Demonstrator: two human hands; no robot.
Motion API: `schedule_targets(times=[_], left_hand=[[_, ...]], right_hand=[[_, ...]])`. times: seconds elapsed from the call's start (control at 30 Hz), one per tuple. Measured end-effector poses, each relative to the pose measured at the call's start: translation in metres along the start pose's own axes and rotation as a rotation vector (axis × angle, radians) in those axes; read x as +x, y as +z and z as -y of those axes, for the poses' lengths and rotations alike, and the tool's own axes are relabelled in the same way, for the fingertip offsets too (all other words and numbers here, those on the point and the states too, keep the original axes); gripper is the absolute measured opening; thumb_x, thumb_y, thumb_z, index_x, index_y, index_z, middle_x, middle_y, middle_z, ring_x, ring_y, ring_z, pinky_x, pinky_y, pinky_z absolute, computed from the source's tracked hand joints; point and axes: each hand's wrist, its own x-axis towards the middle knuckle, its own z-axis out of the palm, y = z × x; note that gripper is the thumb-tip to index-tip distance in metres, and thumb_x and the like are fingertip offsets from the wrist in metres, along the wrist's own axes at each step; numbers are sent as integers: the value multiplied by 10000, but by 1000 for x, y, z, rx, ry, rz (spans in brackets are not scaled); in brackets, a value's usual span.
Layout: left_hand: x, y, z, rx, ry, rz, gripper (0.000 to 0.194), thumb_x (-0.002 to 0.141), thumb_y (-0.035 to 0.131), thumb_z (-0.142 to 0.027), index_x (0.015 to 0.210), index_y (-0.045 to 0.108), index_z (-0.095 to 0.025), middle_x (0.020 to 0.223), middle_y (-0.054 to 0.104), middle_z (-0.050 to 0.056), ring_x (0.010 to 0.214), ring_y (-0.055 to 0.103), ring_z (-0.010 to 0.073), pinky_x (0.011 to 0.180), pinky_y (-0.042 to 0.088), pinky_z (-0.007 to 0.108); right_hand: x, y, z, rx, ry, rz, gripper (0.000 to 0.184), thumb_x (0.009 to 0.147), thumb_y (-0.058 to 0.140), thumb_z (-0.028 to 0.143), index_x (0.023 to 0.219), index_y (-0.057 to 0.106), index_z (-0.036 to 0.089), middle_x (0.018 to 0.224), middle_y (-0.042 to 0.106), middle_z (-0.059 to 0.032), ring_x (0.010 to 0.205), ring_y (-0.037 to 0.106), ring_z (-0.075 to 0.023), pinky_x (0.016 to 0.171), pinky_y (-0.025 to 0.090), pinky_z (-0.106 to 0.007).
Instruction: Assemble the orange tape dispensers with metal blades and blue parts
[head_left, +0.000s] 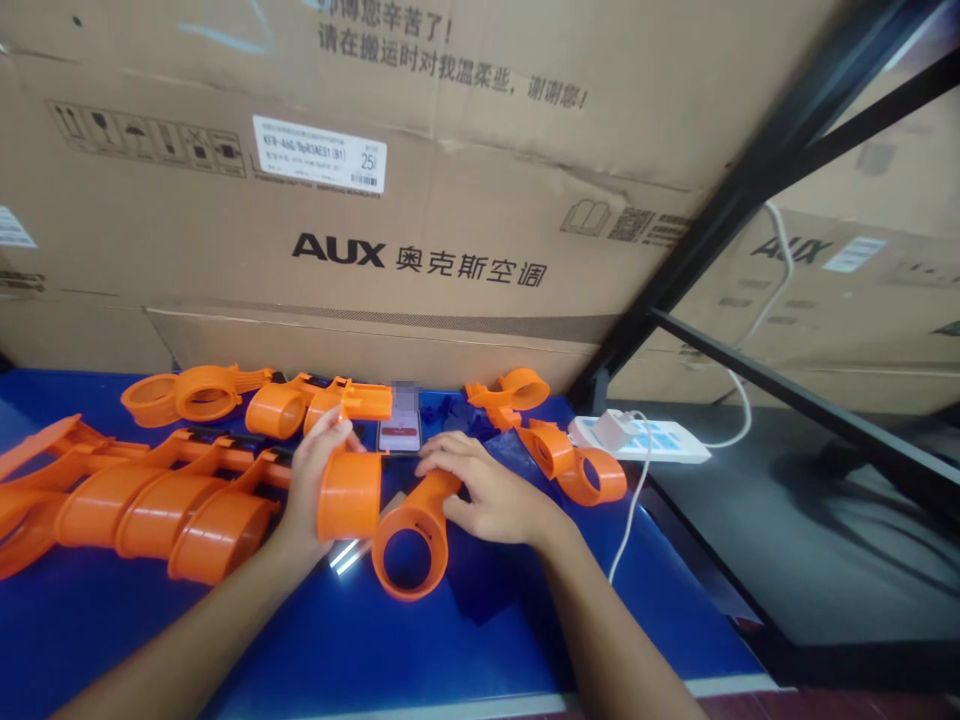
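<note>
My left hand (311, 480) is wrapped round an orange plastic tube part (349, 495), holding it upright just above the blue table (465, 640). My right hand (487, 490) rests on a second orange ring-shaped part (411, 540), fingers curled over its handle end; the ring opening faces me. The two parts sit side by side, close but not clearly joined. A small shiny metal piece (345, 555) lies on the table under the left part.
Several orange parts lie in a row at left (150, 510) and along the back (285, 400); more are at right (577, 465). A phone (400, 428) lies behind my hands. A white power strip (645, 438) with cable sits by the black frame (750, 170). Cardboard boxes (375, 250) form the back wall.
</note>
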Motion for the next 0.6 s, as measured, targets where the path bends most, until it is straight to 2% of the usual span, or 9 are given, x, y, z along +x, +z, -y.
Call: schedule_targets(times=[0.17, 0.47, 0.6], left_hand=[[0, -1, -5, -68, -22, -18, 346, 724, 834, -470, 752, 616, -202, 714, 597, -23, 566, 529, 108, 533, 485, 224], [-1, 1, -9, -148, -92, -54, 372, 689, 868, -448, 677, 584, -209, 650, 541, -25, 566, 525, 123, 508, 514, 229], [0, 1, -8, -171, -93, -70, 344, 694, 865, -406, 698, 588, -201, 662, 564, -26, 558, 539, 117, 503, 507, 219]], right_hand=[[0, -3, 0, -1, 5, 32, 294, 777, 555, 52, 1007, 664, 200, 1187, 636, -85, 1227, 529, -279, 1104, 382, -508], [-7, -6, -1, 24, 12, 6, 532, 732, 582, 51, 1235, 602, 222, 1304, 607, -95, 1247, 518, -281, 1076, 428, -505], [-5, -3, -1, -5, -6, -41, 520, 743, 565, 19, 1219, 615, 222, 1297, 623, -90, 1248, 521, -275, 1097, 418, -508]])
